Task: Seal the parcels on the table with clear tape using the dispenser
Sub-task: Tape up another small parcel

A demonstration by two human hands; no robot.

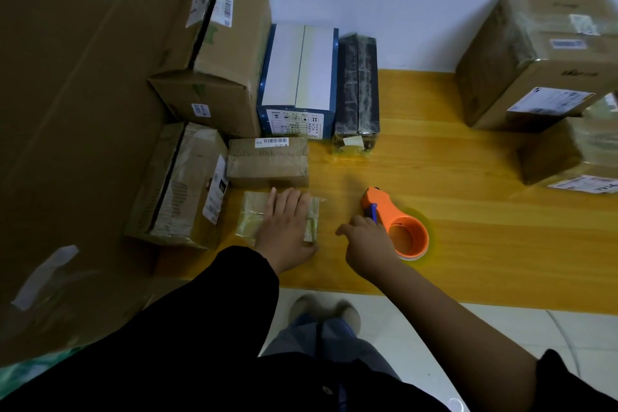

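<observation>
A small flat parcel (252, 216) wrapped in clear tape lies near the front of the wooden table (468, 227). My left hand (287, 227) rests flat on top of it, fingers straight. To its right lies the orange tape dispenser (396, 222) with its roll of clear tape, on its side. My right hand (366, 239) grips the dispenser at its near left side, fingers curled around the handle by the blue part. Just behind the small parcel lies a taped brown parcel (267, 160) with a barcode label.
A large cardboard sheet (67, 110) fills the left. Brown boxes (214, 53) are stacked at the back left, then a blue-white box (297, 77) and a dark wrapped parcel (357, 94). Two taped boxes (535, 60) stand at the right. Another taped box (180, 184) lies left of my hand.
</observation>
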